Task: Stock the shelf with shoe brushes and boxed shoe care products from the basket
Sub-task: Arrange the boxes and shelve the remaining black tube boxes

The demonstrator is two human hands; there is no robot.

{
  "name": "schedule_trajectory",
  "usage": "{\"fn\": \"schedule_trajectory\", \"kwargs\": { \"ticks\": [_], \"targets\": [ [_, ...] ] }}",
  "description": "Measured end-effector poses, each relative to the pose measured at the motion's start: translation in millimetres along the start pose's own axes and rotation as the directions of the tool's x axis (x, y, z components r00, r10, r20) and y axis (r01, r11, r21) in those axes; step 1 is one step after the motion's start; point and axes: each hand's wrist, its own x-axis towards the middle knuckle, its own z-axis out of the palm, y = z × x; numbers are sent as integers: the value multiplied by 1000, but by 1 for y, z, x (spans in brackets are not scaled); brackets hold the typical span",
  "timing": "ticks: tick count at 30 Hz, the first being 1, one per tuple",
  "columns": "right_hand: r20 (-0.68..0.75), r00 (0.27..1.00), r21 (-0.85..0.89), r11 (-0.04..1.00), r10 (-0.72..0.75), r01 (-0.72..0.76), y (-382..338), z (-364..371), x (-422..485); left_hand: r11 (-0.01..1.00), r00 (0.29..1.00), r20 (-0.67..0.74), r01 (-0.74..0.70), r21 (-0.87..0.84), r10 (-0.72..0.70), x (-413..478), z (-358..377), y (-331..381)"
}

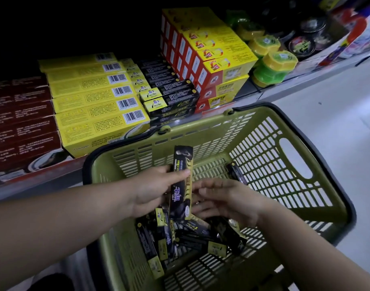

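Two bare hands are reaching into a green basket (301, 164). The left hand (152, 190) is holding a long black box (181, 183). Its thumb is lying across the front of the box and its fingers are going behind it, so the box is being pinched tight. The box is standing almost upright, with its top end poking up above the hand and its bottom end hanging down below it.

The right hand (226, 198) is sitting just beside the box, on the other side from the left hand. Its fingers are bending loosely and pointing toward the box. I cannot tell if they are touching it. The right hand is not holding anything that I can see.

Under both hands, more black boxes (175, 238) are lying in a messy pile at the bottom of the basket. One more black box (236, 173) is leaning on the basket floor just past the right hand.

Beyond the hands, a shelf (43, 181) is holding rows of goods. Black and yellow boxes (169, 95) like the held one are sitting straight ahead of the left hand. Big yellow boxes (96, 101) are lying to their left, and dark red boxes (20, 122) are lying farther left. Red and yellow boxes (211, 59) are stacking up to the right, with round green and yellow tubs (272, 64) beside them.
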Motion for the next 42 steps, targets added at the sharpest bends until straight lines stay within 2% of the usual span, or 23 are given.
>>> {"fn": "schedule_trajectory", "kwargs": {
  "ticks": [1, 2, 3, 4, 5, 7, 10, 13, 15, 16, 17, 18, 19, 20, 21, 22, 23, 26, 32, 36, 38, 40, 42],
  "targets": [
    [-105, 994, -251, 968, -12, -15, -1, -10, 5, 999, 1000, -21, 0, -32, -1, 2, -3, 1],
    [-202, 978, -535, 842, -45, -71, 0, -22, 11, 998, 999, -32, -1, -57, -1, 4, -4, 1],
    [-267, 961, -753, 638, -69, -163, 1, -33, 18, 997, 999, -35, -1, -73, -2, 4, -4, 2],
    [-322, 945, -862, 431, -58, -267, 5, -43, 25, 998, 999, -42, -3, -67, 0, 4, -4, 3],
    [-378, 926, -892, 275, -16, -359, 11, -49, 33, 999, 998, -62, -12, -30, 10, 3, -3, 2],
    [-450, 891, -884, 110, 57, -453, 28, -54, 47, 995, 991, -125, -31, 100, 43, 3, -3, 1],
    [-433, 901, -901, -28, 17, -433, 49, -54, 62, 961, 981, -191, 8, 278, 47, 6, -5, -1],
    [-445, 895, -892, -104, 38, -439, 53, -52, 63, 957, 988, -153, 52, 285, -8, 6, -3, -3],
    [-454, 891, -890, -47, 3, -453, 45, -51, 58, 961, 989, -132, 95, 261, -62, 4, 0, -1],
    [-457, 889, -889, 36, -34, -456, 38, -49, 52, 964, 989, -122, 109, 245, -81, 3, 1, 1],
    [-469, 881, -874, 180, -66, -452, 29, -45, 45, 973, 990, -105, 113, 200, -93, 3, -1, 2],
    [-481, 873, -819, 394, -77, -417, 20, -40, 36, 984, 991, -95, 109, 138, -96, 1, -1, 2],
    [-479, 876, -678, 655, -49, -334, 13, -33, 26, 992, 992, -77, 102, 74, -96, 0, 0, 3],
    [-424, 906, -424, 882, 8, -206, 6, -23, 15, 994, 993, -55, 105, 28, -103, 0, 0, 3],
    [-315, 948, -111, 990, 43, -82, 3, -15, 4, 994, 993, -38, 108, 10, -108, 1, 1, 3],
    [-203, 979, 126, 992, 31, -5, 2, -6, -4, 996, 996, -27, 88, 28, -87, 2, 2, 1],
    [-124, 992, 252, 967, -5, 37, 2, 2, -10, 997, 998, -8, 58, 52, -58, 1, 4, 0],
    [-55, 996, 318, 944, -71, 85, 5, 21, -16, 993, 999, 36, 25, 119, -29, 1, 5, -1],
    [-150, 980, 109, 982, -134, 152, 9, 26, -11, 991, 997, 72, -18, 132, 9, 5, 0, -3],
    [-211, 957, -201, 967, -199, 157, 3, 25, -13, 988, 997, 69, -48, 148, 38, 3, 2, -3],
    [-248, 942, -228, 959, -225, 169, 2, 25, -11, 988, 997, 58, -56, 143, 48, 1, 3, -2],
    [-260, 947, 13, 980, -189, 199, 0, 27, -9, 992, 999, 1, -35, 122, 36, 1, 1, 0],
    [-229, 963, 265, 943, -142, 202, -2, 28, -8, 991, 1000, -22, -6, 137, 9, 1, 0, 2]
  ]
}}
